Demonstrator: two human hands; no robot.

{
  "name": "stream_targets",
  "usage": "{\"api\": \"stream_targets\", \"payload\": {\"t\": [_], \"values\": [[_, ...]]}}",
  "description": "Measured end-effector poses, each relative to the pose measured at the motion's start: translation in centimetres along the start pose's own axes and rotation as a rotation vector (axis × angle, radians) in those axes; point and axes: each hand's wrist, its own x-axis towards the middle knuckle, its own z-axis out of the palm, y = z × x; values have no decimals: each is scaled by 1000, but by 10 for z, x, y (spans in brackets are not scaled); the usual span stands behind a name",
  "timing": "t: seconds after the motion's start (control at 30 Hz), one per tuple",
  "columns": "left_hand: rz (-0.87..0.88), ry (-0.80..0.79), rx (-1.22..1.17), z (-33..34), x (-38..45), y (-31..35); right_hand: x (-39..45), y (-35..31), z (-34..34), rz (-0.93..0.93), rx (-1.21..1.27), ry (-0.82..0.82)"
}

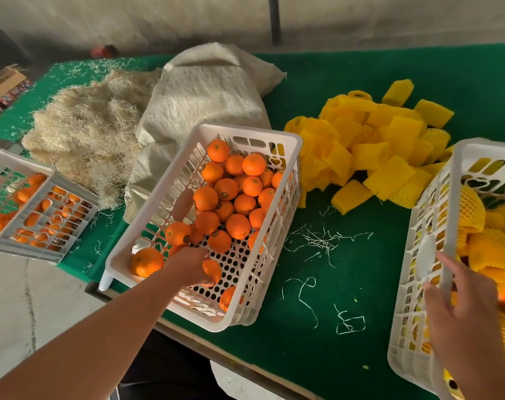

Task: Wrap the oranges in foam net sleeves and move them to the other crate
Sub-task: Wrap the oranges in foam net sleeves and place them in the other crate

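Observation:
A white crate [286,145] in the middle of the green table holds several bare oranges [226,189]. My left hand [192,265] reaches into its near end and grips one orange [213,269]. A pile of yellow foam net sleeves [381,145] lies behind and to the right of this crate. At the right edge a second white crate [450,197] holds several oranges wrapped in yellow sleeves [493,249]. My right hand [465,313] rests over this crate's near rim, fingers relaxed and holding nothing.
A third crate [40,223] with oranges sits at the table's left edge. Straw-like filler [86,131] and a woven sack [205,93] lie behind. Loose white strands [320,241] are scattered on the green table [346,342] between the crates.

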Motion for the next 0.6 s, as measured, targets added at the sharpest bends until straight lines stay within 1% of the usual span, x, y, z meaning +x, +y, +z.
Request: {"api": "stream_targets", "payload": {"t": [0.07,0.13,0.23,0.27,0.33,0.4,0.47,0.53,0.6], "values": [[6,92,-277,-9,-10,4,-1,-1,0,1,7,-4],[-18,146,-641,-22,-24,14,-2,-3,-2,-1,21,-5],[-9,87,-1315,-44,-50,33,-2,-2,-1,1,27,14],[19,52,-1490,-49,-58,39,-3,-1,-1,2,31,20],[138,-25,-1778,-58,-71,49,-3,0,0,-2,34,26],[228,-89,-1953,-67,-82,61,-3,1,1,2,35,28],[284,-127,-2015,-76,-90,75,-3,-2,0,28,26,13],[315,-122,-1969,-82,-95,89,-4,-7,-3,51,-7,2],[328,-60,-1865,-83,-96,103,-4,-13,-8,11,-104,52]]}}
